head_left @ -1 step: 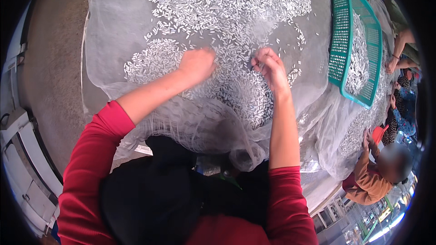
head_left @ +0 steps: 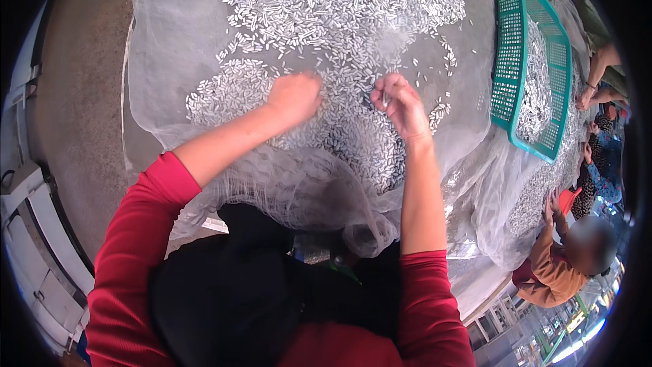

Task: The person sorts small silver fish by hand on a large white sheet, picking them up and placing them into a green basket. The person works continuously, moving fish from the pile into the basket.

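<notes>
fish [head_left: 353,129] everywhere on the net [head_left: 170,41] — right hand [head_left: 402,105] pinches one, left hand [head_left: 295,95] is curled loosely on the heap. careless sweeps could scatter them off the edge.

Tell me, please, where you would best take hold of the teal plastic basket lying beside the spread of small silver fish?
Probably the teal basket by its near long rim, from the side of the fish. That rim stands bare and raised above the white net, while fish fill the basket's middle, and the far side lies close to other people's hands.
</notes>
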The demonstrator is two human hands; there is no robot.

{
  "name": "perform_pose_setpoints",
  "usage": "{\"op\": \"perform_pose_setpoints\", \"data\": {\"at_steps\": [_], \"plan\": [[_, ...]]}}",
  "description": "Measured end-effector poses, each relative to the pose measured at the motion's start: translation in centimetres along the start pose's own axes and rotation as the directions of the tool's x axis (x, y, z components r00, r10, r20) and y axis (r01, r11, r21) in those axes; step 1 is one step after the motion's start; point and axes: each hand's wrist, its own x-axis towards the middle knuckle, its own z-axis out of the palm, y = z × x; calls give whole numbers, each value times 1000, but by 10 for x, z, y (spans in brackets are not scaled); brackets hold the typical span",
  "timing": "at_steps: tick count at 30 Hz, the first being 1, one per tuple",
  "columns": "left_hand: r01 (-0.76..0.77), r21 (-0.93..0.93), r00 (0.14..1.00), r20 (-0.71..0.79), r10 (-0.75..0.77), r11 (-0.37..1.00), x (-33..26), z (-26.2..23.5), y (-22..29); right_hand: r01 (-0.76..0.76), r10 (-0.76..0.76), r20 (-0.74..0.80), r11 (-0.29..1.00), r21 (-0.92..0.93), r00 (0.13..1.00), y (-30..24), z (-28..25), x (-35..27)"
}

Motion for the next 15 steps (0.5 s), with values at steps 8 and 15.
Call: {"op": "perform_pose_setpoints", "data": {"at_steps": [8,15], "plan": [[-147,-344,975,-210,77,927,-8,-41,38,-188,163,102,919,347,981,26,58,7],[47,-387,869,-439,-229,921,-5,-66,-58,44,-987,-76,83,-996,140,-189,-94,-39]]}}
